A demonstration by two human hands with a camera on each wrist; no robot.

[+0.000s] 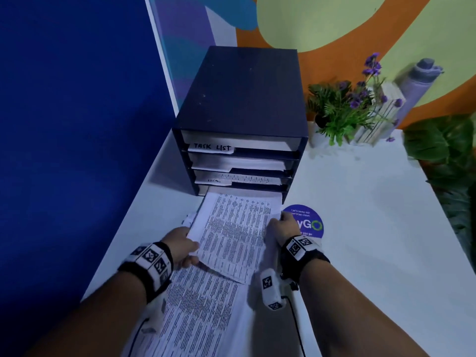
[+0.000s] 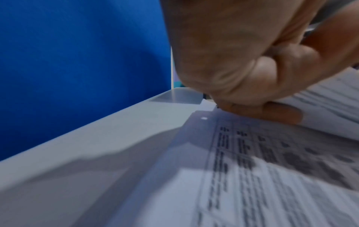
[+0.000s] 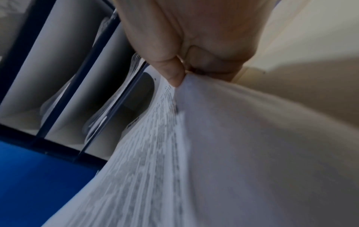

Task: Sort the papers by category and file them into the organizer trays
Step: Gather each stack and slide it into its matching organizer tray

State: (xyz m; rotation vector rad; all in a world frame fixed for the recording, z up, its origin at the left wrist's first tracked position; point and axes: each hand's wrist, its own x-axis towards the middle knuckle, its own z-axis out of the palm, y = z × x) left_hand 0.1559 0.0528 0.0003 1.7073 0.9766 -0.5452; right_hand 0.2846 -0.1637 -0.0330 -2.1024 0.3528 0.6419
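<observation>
Left hand (image 1: 181, 247) and right hand (image 1: 279, 229) each pinch a side edge of the printed paper stack (image 1: 231, 233) at frame center, its far end inside the bottom tray of the dark organizer (image 1: 242, 99), above loose sheets (image 1: 195, 313) on the table (image 1: 360, 228).

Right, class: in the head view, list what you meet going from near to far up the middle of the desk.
Printed pages lying on the desk → sheaf held by both hands → dark blue organizer → painted wall.
</observation>
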